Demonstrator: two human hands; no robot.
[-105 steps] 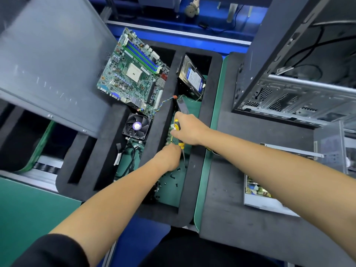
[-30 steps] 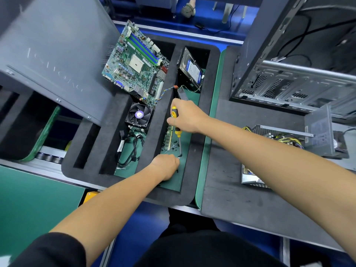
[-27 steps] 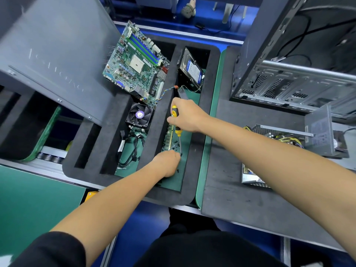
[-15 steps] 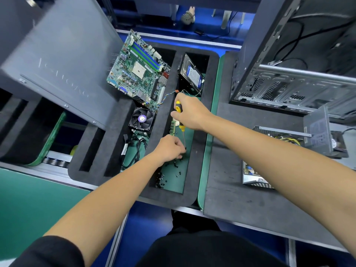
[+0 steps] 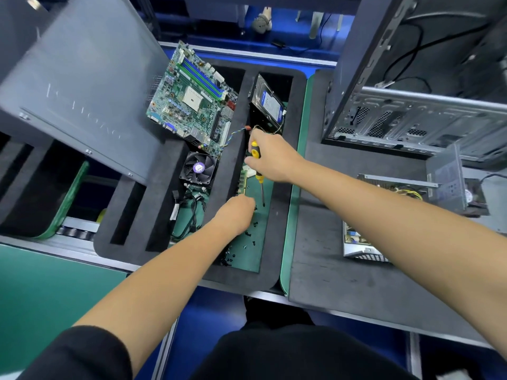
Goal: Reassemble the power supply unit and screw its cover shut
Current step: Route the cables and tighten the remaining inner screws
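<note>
Since half a second ago our left hand (image 5: 234,215) has slid slightly toward six o'clock along the tray slot, and our right hand (image 5: 271,157) has barely shifted. We see the left hand's fingers curled down among the loose black screws (image 5: 248,242) on the green floor of the slot; whether they pinch one we cannot tell. At twelve o'clock from it, our right hand grips the yellow-and-black screwdriver (image 5: 258,171), shaft pointing toward six o'clock, tip just beside the left hand's knuckles. A memory stick (image 5: 242,182) lies along the slot's nine o'clock wall between the two hands. Both hands work inside the black foam tray (image 5: 285,215) on the desk (image 5: 343,283). At twelve o'clock in the same slot a hard drive (image 5: 269,105) leans. At nine o'clock sits a cooling fan (image 5: 199,168), with a motherboard (image 5: 192,97) propped above it and cables (image 5: 192,212) below. Well apart at three o'clock, partly hidden behind our right forearm, the open power supply unit (image 5: 362,242) rests on the desk with its cover (image 5: 445,179) standing upright beside it. A computer case (image 5: 411,119) stands at one o'clock.
</note>
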